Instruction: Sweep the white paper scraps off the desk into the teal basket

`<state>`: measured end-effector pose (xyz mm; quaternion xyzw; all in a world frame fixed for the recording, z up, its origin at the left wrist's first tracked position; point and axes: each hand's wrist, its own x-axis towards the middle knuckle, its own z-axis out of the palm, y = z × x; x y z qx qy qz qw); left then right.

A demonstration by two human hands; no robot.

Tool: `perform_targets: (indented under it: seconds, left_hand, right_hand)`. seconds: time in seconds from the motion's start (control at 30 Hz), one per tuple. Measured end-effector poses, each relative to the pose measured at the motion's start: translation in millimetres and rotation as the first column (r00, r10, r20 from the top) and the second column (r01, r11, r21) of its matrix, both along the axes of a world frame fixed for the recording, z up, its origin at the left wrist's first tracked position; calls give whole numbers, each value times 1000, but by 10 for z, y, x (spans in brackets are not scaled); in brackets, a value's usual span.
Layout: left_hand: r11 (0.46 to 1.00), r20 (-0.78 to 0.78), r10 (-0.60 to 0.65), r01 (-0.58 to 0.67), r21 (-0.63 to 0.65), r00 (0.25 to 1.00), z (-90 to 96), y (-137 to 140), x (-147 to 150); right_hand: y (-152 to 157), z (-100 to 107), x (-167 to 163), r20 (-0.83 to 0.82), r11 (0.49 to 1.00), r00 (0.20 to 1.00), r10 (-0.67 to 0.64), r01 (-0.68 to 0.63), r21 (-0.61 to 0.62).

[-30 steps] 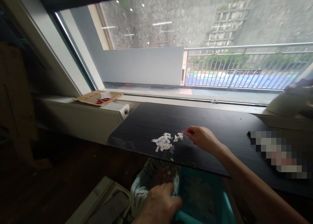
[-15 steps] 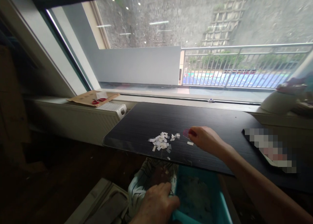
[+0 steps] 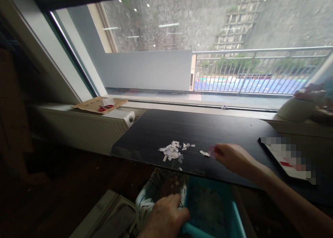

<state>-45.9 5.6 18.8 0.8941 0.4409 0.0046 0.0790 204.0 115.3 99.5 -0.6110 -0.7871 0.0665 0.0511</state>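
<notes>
The pink see-through piece (image 3: 212, 151) is just above or on the black table (image 3: 208, 125), at the fingertips of the right hand (image 3: 231, 158); these fingers are closed and pinch it, but most of it is hidden, so I cannot tell its full shape. Just beside it lie the loose white strips (image 3: 204, 153); if the hand sweeps too quickly, these light strips could slide away or stick to the piece, and a weak pinch could let the piece turn.

Farther to the left is the pile of paper scraps (image 3: 171, 151), with a small cluster (image 3: 185, 146) near it; because the pile is near the front edge, a careless push could send scraps over it; the single scrap (image 3: 180, 169) at this edge seems most at risk.

Below the edge stand the striped lined bin (image 3: 145, 196) and the teal bin (image 3: 239, 217); the left hand (image 3: 166, 210) is at their meeting rims with curled fingers, but I cannot tell if it grips one; if a bin is not steady, it could tilt, and falling scraps could miss it, or land in the wrong one.
</notes>
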Motion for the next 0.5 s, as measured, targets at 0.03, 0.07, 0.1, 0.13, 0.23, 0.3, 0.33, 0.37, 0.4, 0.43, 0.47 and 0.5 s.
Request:
perform_targets:
  seconds: [0.03, 0.07, 0.1, 0.13, 0.23, 0.3, 0.33, 0.37, 0.4, 0.43, 0.47, 0.5]
  left_hand:
    - [1000, 6, 10, -10, -7, 1000, 6, -9, 9]
    - [1000, 7, 20, -20, -14, 1000, 11, -13, 19]
    - [999, 2, 27, -27, -19, 1000, 14, -14, 27]
    - [999, -13, 28, -29, -29, 1000, 16, -11, 33]
    - [998, -70, 16, -21, -65, 997, 17, 7, 21]
    - [999, -62, 16, -19, -50, 998, 12, 14, -2]
    - [999, -46, 20, -21, -38, 999, 11, 13, -13]
    - [999, -29, 27, -28, -30, 999, 14, 10, -18]
    - [998, -19, 37, -38, -40, 999, 22, 5, -18]
    - [997, -16, 53, -54, -63, 998, 38, -1, -11]
    - [993, -15, 72, -73, -91, 997, 59, -7, 2]
    - [990, -11, 90, -90, -112, 996, 85, -14, 17]
  right_hand:
    - [-72, -5, 16, -7, 1000, 1000, 9, -9, -12]
    - [-124, -10, 15, -16, 1000, 1000, 21, -21, -18]
    - [-155, -12, -2, -26, 999, 999, 30, -31, -16]
    - [-164, -13, -32, -37, 999, 999, 37, -37, -5]
    - [-93, -11, -146, -70, 999, 997, 41, -38, 35]
    - [-23, -16, -185, -75, 999, 997, 36, -34, 30]
    - [2, -20, -185, -67, 999, 997, 30, -29, 21]
    - [16, -23, -174, -52, 1000, 998, 21, -20, 11]
    - [20, -24, -159, -36, 1000, 999, 12, -12, 5]
    - [15, -21, -145, -27, 1000, 1000, 7, -7, 5]
    - [4, -14, -142, -30, 1000, 1000, 9, -9, 6]
    - [-9, -4, -154, -46, 1000, 999, 17, -17, 8]
